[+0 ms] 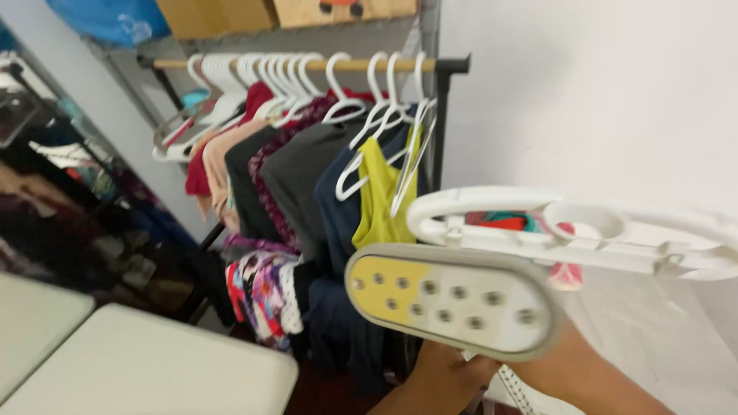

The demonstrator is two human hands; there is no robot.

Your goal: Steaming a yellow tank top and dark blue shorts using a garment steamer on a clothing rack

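Hand [450, 376] grip hidden behind one steamer head [453, 300], one white hanger [569, 227], one clothes rail [307, 65].

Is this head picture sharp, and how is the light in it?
Head view: the steamer head close to the camera is soft with motion blur, as are the white hangers on the rail; the light is even and bright on the white wall, without strong glare; the left side lies dark.

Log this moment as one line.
steamer head: raised, holed plate facing camera | hand: below it, grip hidden | rail: clothes on white hangers | table: lower left
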